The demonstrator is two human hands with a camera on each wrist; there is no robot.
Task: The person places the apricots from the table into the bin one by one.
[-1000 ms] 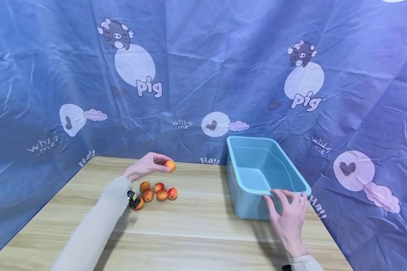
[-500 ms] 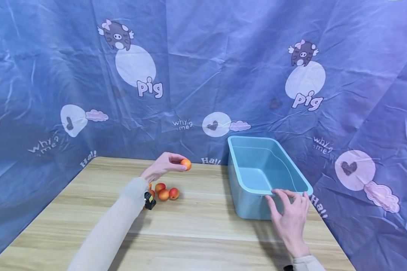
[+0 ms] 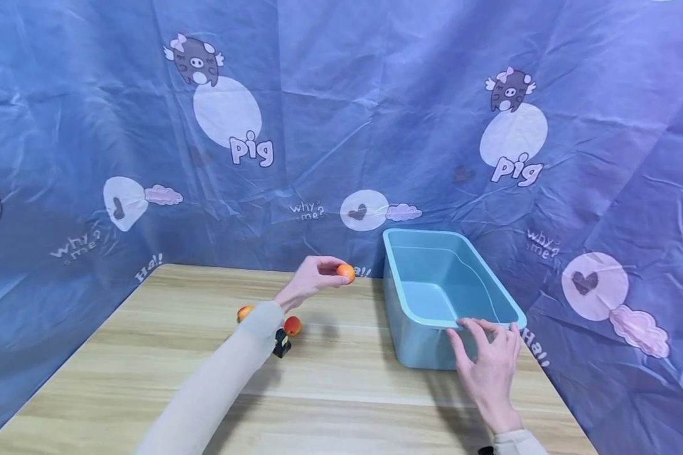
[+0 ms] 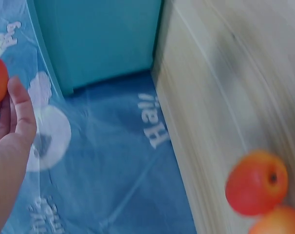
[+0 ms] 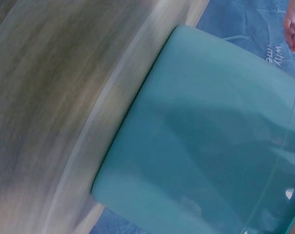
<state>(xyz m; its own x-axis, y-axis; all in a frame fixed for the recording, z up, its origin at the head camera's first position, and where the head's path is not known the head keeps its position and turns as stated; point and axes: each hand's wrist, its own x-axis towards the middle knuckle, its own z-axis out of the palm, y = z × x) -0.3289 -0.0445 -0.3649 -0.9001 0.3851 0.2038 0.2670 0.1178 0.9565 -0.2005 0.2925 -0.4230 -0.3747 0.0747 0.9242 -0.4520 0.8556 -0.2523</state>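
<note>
Your left hand (image 3: 313,277) held fruit (image 3: 346,273) above worktop (image 3: 341,414), left of blue bin (image 3: 424,349), fingers (image 4: 22,105) pinching it. Right hand (image 3: 486,370) touched rim (image 3: 427,323); its grip unclear. Gentle pinch and clearance over rim seemed advisable.

just below the centre of the frame, the left hand (image 3: 312,278) pinches an orange fruit (image 3: 346,273); at lower right, the right hand (image 3: 489,374) holds a blue tub (image 3: 418,344) by its near rim.

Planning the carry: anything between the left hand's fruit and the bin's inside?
Only the bin's left wall and rim separate the fruit from the inside; nothing else visible. The right hand holds the near rim, off that line.
</note>
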